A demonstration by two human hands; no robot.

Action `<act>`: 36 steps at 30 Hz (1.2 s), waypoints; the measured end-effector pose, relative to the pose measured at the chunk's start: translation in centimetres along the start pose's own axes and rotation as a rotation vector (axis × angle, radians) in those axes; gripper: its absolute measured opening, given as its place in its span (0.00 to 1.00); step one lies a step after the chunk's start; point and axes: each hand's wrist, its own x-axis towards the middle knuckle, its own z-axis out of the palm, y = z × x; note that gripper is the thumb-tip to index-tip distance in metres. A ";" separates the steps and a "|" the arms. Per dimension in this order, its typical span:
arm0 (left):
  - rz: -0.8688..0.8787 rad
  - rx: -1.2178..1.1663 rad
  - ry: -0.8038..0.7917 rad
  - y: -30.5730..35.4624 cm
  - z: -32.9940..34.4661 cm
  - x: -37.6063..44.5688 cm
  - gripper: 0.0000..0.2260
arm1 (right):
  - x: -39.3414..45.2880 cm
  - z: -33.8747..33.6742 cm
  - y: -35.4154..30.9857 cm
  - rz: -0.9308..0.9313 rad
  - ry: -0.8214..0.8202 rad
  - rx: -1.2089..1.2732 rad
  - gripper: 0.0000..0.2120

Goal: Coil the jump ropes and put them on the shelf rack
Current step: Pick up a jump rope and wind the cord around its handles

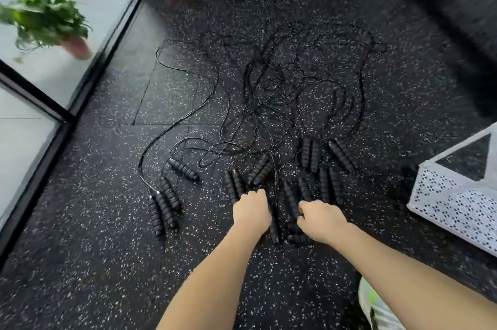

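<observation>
Ropes (269, 104) lie uncoiled on the speckled floor (107, 262), their thin black cords tangled across the centre of the frame and the ribbed handles fanned out along the lower middle. At far left, behind glass, a potted plant (48, 15) stands well apart from the work. Left of centre, one handle pair (164, 206) has a cord running out alone toward the upper left; that rope looks the easiest to free first. At lower centre the left hand (252, 211) is knuckles-up with fingers curled down among the handles; what it grips I cannot tell. Just beside it the right hand (320, 219) is curled the same way, apparently closing on a handle (291, 200), though the fingertips are hidden. I would lift both handles of one rope together, draw its cord clear of the tangle before looping, and keep loops even. At right edge, a white perforated rack (457, 203) waits near.
</observation>
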 end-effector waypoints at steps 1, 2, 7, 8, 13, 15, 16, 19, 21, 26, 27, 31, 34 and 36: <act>-0.009 -0.001 -0.005 0.2 0.3 1.1 0.11 | 0.8 0.1 0.3 0.001 -0.004 0.005 0.11; -0.017 -0.003 -0.013 0.5 0.6 2.1 0.11 | 1.5 0.3 0.8 0.005 -0.008 0.011 0.11; -0.012 -0.051 -0.073 2.5 3.3 5.7 0.10 | 4.2 1.7 3.4 0.046 -0.042 0.025 0.09; -0.011 -0.067 -0.081 3.0 4.1 6.1 0.10 | 4.6 2.1 3.9 0.055 -0.047 0.024 0.08; -0.043 -0.244 -0.159 5.8 8.9 8.4 0.12 | 6.4 4.5 6.3 0.083 -0.056 0.072 0.09; -0.031 -0.280 -0.163 6.9 10.6 9.1 0.12 | 7.1 5.4 7.4 0.094 -0.052 0.105 0.07; -0.032 -0.290 -0.171 7.2 11.4 9.4 0.13 | 7.3 5.8 7.9 0.102 -0.055 0.113 0.07; -0.052 -0.260 -0.231 7.8 12.9 9.0 0.15 | 7.4 6.9 9.1 0.123 -0.096 0.134 0.10; -0.005 -0.175 -0.245 7.4 13.9 8.4 0.16 | 7.2 7.6 9.8 0.124 -0.126 0.122 0.11; 0.208 0.129 -0.253 7.0 16.4 7.2 0.22 | 7.1 8.7 10.4 0.100 -0.139 0.120 0.10; 0.219 0.157 -0.236 7.2 16.6 6.9 0.23 | 7.1 8.8 10.3 0.094 -0.139 0.123 0.10; 0.143 0.104 -0.010 6.9 16.9 6.2 0.22 | 7.1 9.2 10.0 0.076 -0.133 0.130 0.10; -0.144 -0.008 0.214 5.0 16.7 6.8 0.23 | 7.1 9.2 9.8 0.065 -0.137 0.133 0.11; -0.385 -0.089 0.136 3.3 16.4 7.3 0.29 | 7.2 9.0 9.7 0.056 -0.135 0.135 0.12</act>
